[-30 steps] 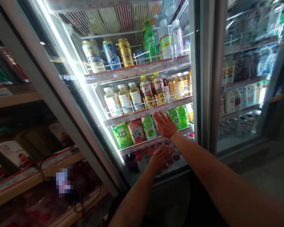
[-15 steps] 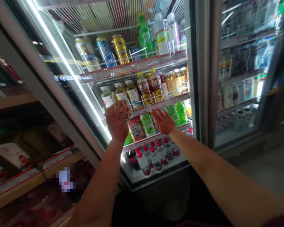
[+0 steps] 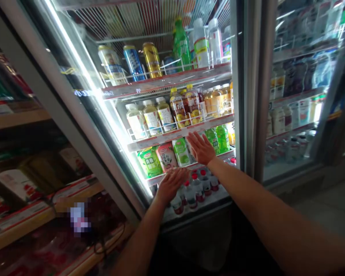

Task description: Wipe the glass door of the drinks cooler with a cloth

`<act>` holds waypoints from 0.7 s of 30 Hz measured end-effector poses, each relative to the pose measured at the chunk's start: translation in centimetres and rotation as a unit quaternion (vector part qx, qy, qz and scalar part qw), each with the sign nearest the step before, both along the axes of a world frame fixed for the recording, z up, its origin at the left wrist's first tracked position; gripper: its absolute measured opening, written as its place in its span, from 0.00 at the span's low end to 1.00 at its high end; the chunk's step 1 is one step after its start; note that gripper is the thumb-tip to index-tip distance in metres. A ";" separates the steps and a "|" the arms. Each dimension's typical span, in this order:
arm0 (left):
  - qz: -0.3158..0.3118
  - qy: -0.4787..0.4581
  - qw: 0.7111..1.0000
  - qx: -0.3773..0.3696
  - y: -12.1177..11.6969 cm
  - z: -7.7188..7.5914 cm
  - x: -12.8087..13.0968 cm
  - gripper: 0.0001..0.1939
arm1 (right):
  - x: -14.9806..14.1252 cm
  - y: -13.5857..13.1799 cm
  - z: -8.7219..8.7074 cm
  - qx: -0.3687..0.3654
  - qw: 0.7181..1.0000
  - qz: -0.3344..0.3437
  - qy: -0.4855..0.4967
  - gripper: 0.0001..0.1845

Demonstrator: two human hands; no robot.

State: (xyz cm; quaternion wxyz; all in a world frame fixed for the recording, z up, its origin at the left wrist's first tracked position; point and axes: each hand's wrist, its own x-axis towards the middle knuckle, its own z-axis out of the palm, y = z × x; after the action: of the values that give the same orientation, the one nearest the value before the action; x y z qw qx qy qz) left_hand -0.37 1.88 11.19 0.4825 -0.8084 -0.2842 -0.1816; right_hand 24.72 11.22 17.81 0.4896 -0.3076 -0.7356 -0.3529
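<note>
My left hand [image 3: 172, 184] is low on the glass door [image 3: 117, 130] of a lit drinks cooler, in front of the bottom shelf. A crumpled, light patterned cloth [image 3: 185, 171] is mostly hidden under that hand; only a blurred edge shows by the fingers. Higher and to the right, my right hand [image 3: 201, 148] lies flat against the glass with its fingers stretched, holding nothing. Behind the glass near my hands are a green drink bottle [image 3: 181, 152], a pink-labelled bottle [image 3: 166, 157] and small red-capped bottles [image 3: 191, 195].
Drink cans [image 3: 134, 63] and tall bottles stand on the upper cooler shelf, with tea bottles [image 3: 178, 107] below. To the left are wooden shelves [image 3: 20, 226] of packaged goods. A second cooler [image 3: 293, 96] stands on the right, beyond a metal door frame [image 3: 251, 88].
My left hand has moved down and to the right across the glass, from the middle shelf to the bottom bottles. The cloth is now mostly covered. My right hand stays against the glass.
</note>
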 end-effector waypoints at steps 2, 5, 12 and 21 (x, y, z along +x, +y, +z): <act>0.008 -0.045 0.999 0.029 0.5 3.7 -0.7 0.29 | 0.0 0.0 0.0 -0.006 1.000 0.001 0.001 0.29; 0.024 -0.179 0.979 0.096 1.3 10.3 -1.5 0.29 | 0.1 -0.1 0.0 -0.033 0.999 0.008 0.000 0.29; 0.043 -0.319 0.941 0.105 1.4 13.1 -1.4 0.25 | 0.1 -0.3 0.1 -0.041 0.999 0.009 0.004 0.29; 0.066 -0.099 0.993 -0.010 -1.7 -1.0 -1.4 0.32 | 0.3 -0.5 -0.2 -0.027 1.000 0.005 0.001 0.28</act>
State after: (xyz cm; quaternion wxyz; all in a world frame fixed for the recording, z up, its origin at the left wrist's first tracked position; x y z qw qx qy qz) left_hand -1.74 0.22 10.20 0.4552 -0.7704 -0.3852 -0.2254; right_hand 25.00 10.67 17.66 0.4836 -0.3173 -0.7460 -0.3301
